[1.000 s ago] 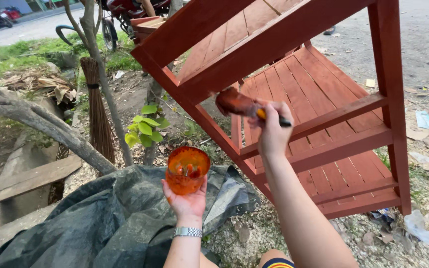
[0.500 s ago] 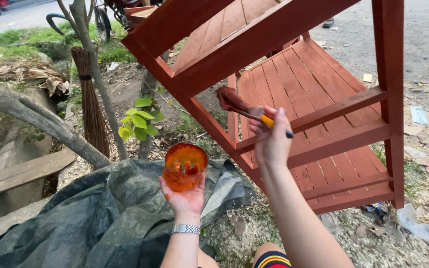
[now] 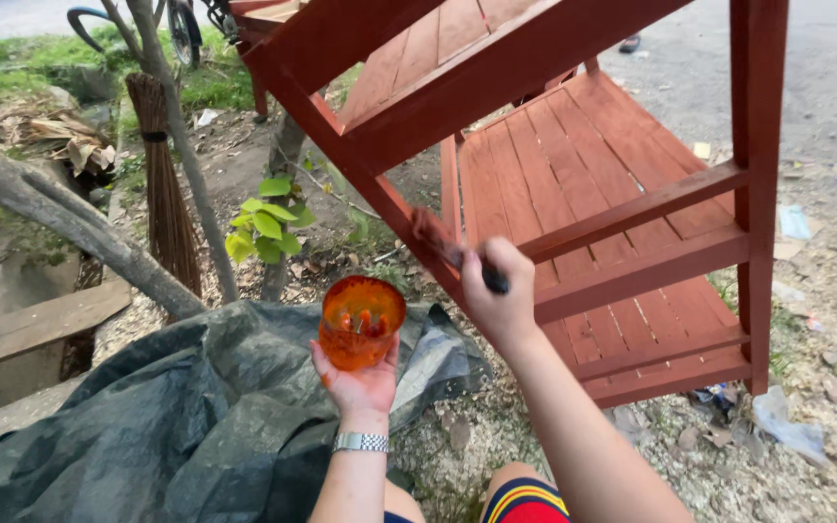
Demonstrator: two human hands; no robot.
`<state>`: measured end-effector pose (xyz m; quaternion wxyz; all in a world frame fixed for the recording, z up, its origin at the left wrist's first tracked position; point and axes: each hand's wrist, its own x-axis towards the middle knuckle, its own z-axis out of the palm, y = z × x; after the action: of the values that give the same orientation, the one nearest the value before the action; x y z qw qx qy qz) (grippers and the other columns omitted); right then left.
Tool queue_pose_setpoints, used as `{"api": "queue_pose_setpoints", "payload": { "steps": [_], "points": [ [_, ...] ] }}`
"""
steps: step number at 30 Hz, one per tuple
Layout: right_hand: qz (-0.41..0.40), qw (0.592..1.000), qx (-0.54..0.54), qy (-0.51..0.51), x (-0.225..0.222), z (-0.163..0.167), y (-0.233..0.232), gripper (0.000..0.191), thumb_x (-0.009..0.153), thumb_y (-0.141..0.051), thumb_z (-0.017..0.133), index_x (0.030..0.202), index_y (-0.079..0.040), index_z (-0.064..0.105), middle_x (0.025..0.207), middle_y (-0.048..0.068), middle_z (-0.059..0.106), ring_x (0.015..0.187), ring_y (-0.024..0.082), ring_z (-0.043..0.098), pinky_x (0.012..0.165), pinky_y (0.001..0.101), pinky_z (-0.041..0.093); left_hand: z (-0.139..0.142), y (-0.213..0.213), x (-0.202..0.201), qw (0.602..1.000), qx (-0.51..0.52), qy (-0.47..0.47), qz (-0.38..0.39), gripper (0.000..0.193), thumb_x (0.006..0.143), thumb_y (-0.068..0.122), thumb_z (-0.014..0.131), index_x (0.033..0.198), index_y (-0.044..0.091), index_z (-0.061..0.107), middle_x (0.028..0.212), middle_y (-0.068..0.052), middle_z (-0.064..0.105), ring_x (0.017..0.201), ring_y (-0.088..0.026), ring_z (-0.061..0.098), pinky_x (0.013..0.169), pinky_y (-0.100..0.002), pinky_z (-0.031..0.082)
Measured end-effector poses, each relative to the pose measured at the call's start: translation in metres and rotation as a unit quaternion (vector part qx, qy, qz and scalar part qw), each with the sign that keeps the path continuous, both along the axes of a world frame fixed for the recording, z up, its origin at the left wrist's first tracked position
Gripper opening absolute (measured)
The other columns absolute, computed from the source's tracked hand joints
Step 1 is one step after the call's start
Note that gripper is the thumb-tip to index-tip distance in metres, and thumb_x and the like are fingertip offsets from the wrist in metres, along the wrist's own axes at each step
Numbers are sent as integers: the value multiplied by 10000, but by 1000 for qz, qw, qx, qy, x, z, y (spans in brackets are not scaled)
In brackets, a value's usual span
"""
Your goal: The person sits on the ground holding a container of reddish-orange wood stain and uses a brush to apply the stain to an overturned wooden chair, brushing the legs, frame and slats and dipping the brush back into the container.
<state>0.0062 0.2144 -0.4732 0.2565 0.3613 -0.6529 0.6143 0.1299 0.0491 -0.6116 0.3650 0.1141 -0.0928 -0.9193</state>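
Fingers [image 3: 496, 266] of your right hand [image 3: 501, 305] grip the brush [image 3: 443, 247] against the red shelf [image 3: 573, 184]; your left hand [image 3: 360, 383] cups the paint cup [image 3: 361, 322] close beside it.

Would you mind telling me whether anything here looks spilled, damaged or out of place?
Mostly tidy. The left hand has reddish stain on its fingers below the orange cup. Scraps of litter lie on the ground by the red wooden rack. The brush in the right hand looks blurred.
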Motion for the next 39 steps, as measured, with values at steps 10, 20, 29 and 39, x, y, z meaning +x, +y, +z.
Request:
{"api": "queue_pose_setpoints", "payload": {
  "steps": [10, 20, 29, 39],
  "points": [
    [120, 989, -47, -67, -19, 75, -47, 309, 1009, -136, 637, 741, 1, 572, 627, 40, 538, 558, 99, 538, 494, 284, 427, 12, -7, 16, 1000, 2, 12, -3, 814, 793, 720, 619, 1469, 282, 502, 1442, -70, 573, 1223, -351, 599, 909, -525, 565],
    [83, 979, -61, -178, -6, -25, 6, 261, 994, -97, 582, 758, 14, 584, 640, 19, 583, 530, 101, 537, 493, 289, 422, 4, -11, 15, 1000, 1, 24, -21, 777, 793, 726, 609, 1435, 298, 522, 1410, -41, 606, 1216, -347, 606, 910, -532, 558],
    [223, 941, -136, -217, -8, 49, -43, 278, 1017, -168, 592, 780, -26, 558, 684, 36, 643, 532, 136, 618, 463, 302, 448, -1, -3, 17, 999, 6, 31, -28, 772, 777, 726, 616, 1424, 316, 520, 1433, -34, 584, 1220, -343, 597, 898, -530, 560],
    [174, 942, 107, 268, 41, 3, -4, 292, 875, 0, 684, 1167, -5, 695, 1308, 241, 661, 1105, 343, 723, 907, 392, 603, -26, -30, 43, 999, -6, 37, 16, 768, 836, 707, 637, 1451, 259, 534, 1450, -66, 578, 1247, -339, 584, 942, -533, 555]
  ]
}}
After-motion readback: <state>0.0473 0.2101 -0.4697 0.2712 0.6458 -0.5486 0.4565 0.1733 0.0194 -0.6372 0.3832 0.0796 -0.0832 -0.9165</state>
